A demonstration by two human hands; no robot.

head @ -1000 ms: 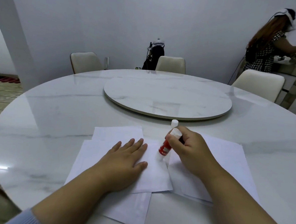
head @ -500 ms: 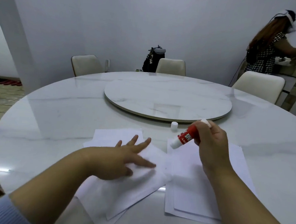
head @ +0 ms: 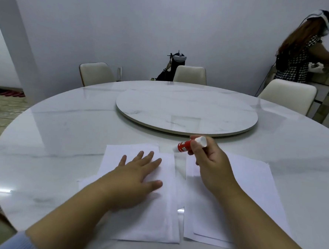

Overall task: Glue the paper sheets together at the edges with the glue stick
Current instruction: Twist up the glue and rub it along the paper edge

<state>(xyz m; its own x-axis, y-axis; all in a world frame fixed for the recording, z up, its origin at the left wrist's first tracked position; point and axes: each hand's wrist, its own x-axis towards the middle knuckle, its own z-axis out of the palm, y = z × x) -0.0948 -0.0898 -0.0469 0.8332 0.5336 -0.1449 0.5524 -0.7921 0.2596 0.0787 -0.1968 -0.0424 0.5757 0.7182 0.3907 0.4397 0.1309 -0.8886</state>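
Nearest the camera, two bare forearms reach out over the round white marble counter [head: 62, 137]. The left hand [head: 137, 172] lies flat, palm down, on the left stack of white paper sheets [head: 154, 220]; its fingers [head: 150, 156] are straight and spread, the thumb out to the right, and they grasp nothing. That flat press looks meant to pin the top sheet so its right edge stays put for gluing.

Just beside that stack, across a narrow strip of bare counter, lies the right stack of white paper sheets [head: 251, 197], several sheets slightly fanned at their near edge. Above its far left corner the right hand [head: 211, 165] is raised with the wrist bent, fingers curled round the red-and-white glue stick [head: 187, 146]. The stick lies nearly level, its white tip pointing left toward the far end of the gap between the two stacks, its white base end poking out past the knuckles. Whether the tip touches paper I cannot tell; it seems to hover just above the far right corner of the left stack, likely poised to run along that edge. No cap is visible.

Farther off sits a round marble turntable [head: 185, 112], then cream chairs [head: 95, 74], and a person standing at a side table [head: 299, 55] in the far right corner.
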